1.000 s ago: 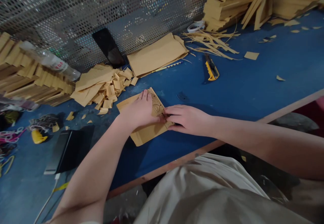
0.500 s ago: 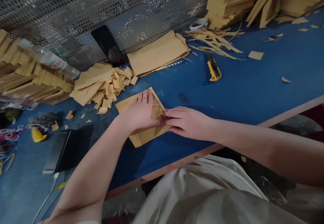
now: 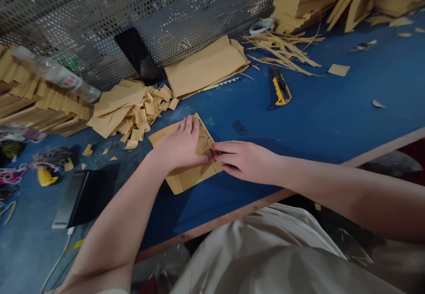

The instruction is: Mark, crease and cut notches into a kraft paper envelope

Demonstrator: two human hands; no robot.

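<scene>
A brown paper sheet (image 3: 187, 181), which looks folded like an envelope, lies on the blue tabletop in front of me. Along its right edge is a see-through stencil ruler (image 3: 205, 141) with round cut-outs and marks. My left hand (image 3: 181, 145) lies flat over the paper and the ruler, fingers stretched forward and thumb reaching right. From the right, my right hand (image 3: 247, 159) meets the ruler's edge with its fingertips pinched together near the left thumb. Whatever is between those fingertips is hidden.
Past the paper are loose paper scraps (image 3: 142, 117), a paper stack (image 3: 206, 66), a pencil (image 3: 221, 83) and a yellow utility knife (image 3: 281, 89). A phone (image 3: 137, 55) leans on the perforated metal panel (image 3: 99, 1). A plastic bottle (image 3: 63, 77) and a black power bank (image 3: 78, 201) are at left.
Both hands keep nearly the same hold on the paper and ruler. The view has shifted slightly, so the things at left appear a little farther left.
</scene>
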